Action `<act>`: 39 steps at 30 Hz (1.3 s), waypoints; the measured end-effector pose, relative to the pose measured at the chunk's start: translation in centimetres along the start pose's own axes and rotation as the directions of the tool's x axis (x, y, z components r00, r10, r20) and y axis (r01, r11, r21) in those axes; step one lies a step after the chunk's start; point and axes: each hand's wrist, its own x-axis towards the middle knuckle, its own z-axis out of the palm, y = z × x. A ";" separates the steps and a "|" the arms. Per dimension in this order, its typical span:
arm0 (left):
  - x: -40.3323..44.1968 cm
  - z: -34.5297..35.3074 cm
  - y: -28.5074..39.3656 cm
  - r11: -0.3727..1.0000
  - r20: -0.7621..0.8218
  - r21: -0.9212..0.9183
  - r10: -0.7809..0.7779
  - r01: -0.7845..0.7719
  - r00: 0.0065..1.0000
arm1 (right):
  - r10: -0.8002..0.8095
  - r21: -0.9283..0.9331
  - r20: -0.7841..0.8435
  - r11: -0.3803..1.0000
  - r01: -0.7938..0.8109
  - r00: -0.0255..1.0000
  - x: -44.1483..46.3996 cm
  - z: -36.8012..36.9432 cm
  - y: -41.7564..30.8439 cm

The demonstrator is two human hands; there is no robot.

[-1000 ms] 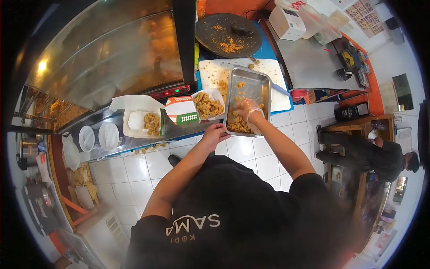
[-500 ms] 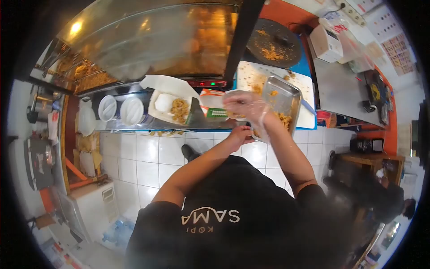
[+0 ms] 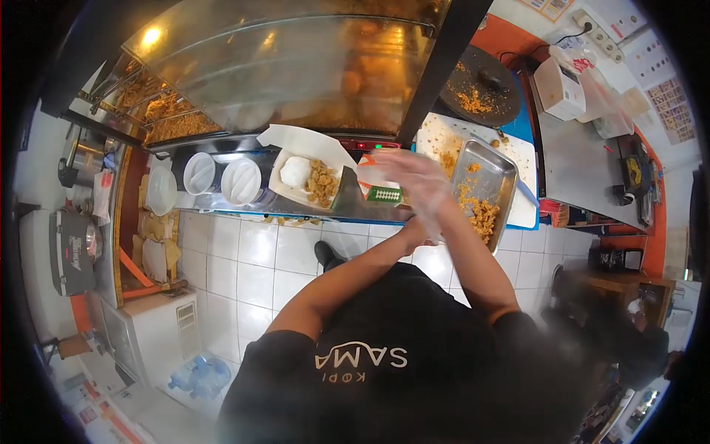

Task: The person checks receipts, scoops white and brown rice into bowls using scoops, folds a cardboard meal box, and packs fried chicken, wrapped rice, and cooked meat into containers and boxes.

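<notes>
My right hand [image 3: 416, 176], in a clear plastic glove, hovers blurred over an orange, white and green paper box [image 3: 379, 194]. Its fingers stretch out to the left, and nothing shows in them. Partly behind my right wrist, my left hand [image 3: 418, 233] is low at the near left corner of a metal tray [image 3: 505, 164]; its fingers are mostly hidden. Crumbly golden-brown fried bits [image 3: 481, 216] lie in the tray. To the left, an open paper box [image 3: 279, 194] holds white rice [image 3: 296, 172] and browned food pieces [image 3: 322, 183].
Two white-lidded cups [image 3: 241, 181] stand left on the counter. A glass display case [image 3: 281, 81] rises behind. The tray rests on a white cutting board [image 3: 526, 155] beside a blue-handled utensil [image 3: 527, 194]; a dark stone mortar [image 3: 481, 85] sits beyond. Another person [image 3: 629, 333] is at right.
The view has shifted, carrying the scene rightward. My right hand's fingers now reach flatter across the box. My left hand's fingers, visible before by the tray corner, are now mostly covered.
</notes>
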 end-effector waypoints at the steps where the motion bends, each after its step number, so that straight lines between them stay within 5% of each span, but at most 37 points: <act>1: 0.4 -0.2 0.0 0.993 -0.043 0.115 -0.025 0.030 0.999 | -0.080 -0.032 -0.062 0.996 0.078 0.995 -2.0 -2.8 0.6; 2: 0.6 -0.2 0.1 0.971 -0.087 0.228 -0.045 0.064 0.995 | 0.088 -0.073 -0.241 0.991 -0.108 0.967 -4.6 -5.6 1.0; 3: 0.0 0.6 0.5 0.961 -0.111 0.278 0.042 -0.009 0.993 | 0.079 -0.032 -0.440 0.994 -0.104 0.894 -7.5 -8.2 2.7; 5: 0.0 0.6 0.6 0.950 -0.057 0.310 0.047 -0.027 0.997 | -0.046 -0.285 -0.822 0.896 -0.340 0.567 -14.1 -13.5 6.1; 6: 0.0 0.5 0.6 0.945 -0.028 0.326 0.047 -0.035 0.998 | -0.094 -0.306 -0.908 0.814 -0.494 0.408 -18.0 -16.5 8.6; 8: 0.0 0.4 0.7 0.948 0.030 0.314 0.051 -0.058 0.998 | 0.064 -0.126 -0.979 0.558 -0.820 0.194 -25.6 -20.0 12.8; 10: -0.4 0.4 0.8 0.944 0.091 0.323 0.045 -0.072 0.995 | 0.609 0.316 -0.749 0.672 -0.669 0.259 -29.9 -19.1 13.7; 12: -1.3 0.9 1.0 0.933 0.148 0.348 0.035 -0.085 0.988 | 0.649 0.539 -0.620 0.761 -0.362 0.442 -31.6 -14.7 13.5; 16: -3.9 0.9 0.2 0.971 0.243 0.232 -0.008 -0.050 0.970 | 0.488 0.431 -0.693 0.871 -0.237 0.531 -33.8 -12.1 13.5; 20: -9.0 3.0 4.3 0.945 0.300 0.325 -0.076 -0.027 0.951 | 0.239 0.321 -0.808 0.945 0.063 0.539 -32.0 -9.1 6.4; 22: -11.6 2.8 6.2 0.960 0.333 0.280 -0.081 -0.017 0.939 | 0.185 0.242 -0.825 0.969 0.039 0.534 -29.6 -6.8 1.1; 27: -21.3 0.5 13.1 0.940 0.307 0.310 0.045 -0.145 0.951 | 0.061 0.239 -0.700 0.959 0.153 0.711 -25.6 -0.5 -5.1; 32: -35.2 -5.4 17.7 0.949 0.086 0.256 0.167 -0.184 0.982 | -0.053 0.095 -0.575 0.987 0.130 0.817 -20.1 10.8 -6.4; 34: -39.2 -7.9 18.4 0.955 0.067 0.168 0.236 -0.245 0.969 | -0.108 0.175 -0.476 0.961 0.215 0.873 -17.8 14.1 -7.0; 35: -41.6 -9.8 18.3 0.945 0.055 0.147 0.285 -0.290 0.957 | -0.009 0.411 -0.440 0.887 0.210 0.898 -16.3 17.2 -7.6; 39: -52.0 -15.3 20.8 0.887 -0.109 0.167 0.451 -0.430 0.886 | -0.092 0.342 -0.267 0.921 0.184 0.959 -10.6 25.7 -7.9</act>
